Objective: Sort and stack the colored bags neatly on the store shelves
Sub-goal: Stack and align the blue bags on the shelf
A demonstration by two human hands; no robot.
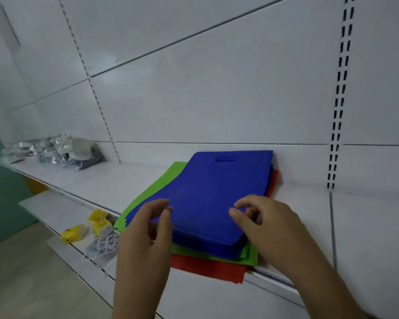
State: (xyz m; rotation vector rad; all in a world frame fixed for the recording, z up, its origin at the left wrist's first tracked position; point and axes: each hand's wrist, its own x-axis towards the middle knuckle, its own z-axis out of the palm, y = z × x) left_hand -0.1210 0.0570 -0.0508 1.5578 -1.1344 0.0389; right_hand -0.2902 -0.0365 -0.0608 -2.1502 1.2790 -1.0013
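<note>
While the blue bags (217,194) are lying atop green bags (168,176) and red bags (207,268) on the shelf (106,185), the left hand (148,229) and right hand (267,222) are hovering loosely curled, gripping nothing; overhanging red edges are risking a slide.

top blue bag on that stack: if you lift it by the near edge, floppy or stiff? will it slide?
Probably floppy: the top blue bag looks like thin flat sheet, so it should drape from the left hand and right hand. Likely light. It may drag neighbours along, since the green bags and red bags below are already fanned out of line.
</note>
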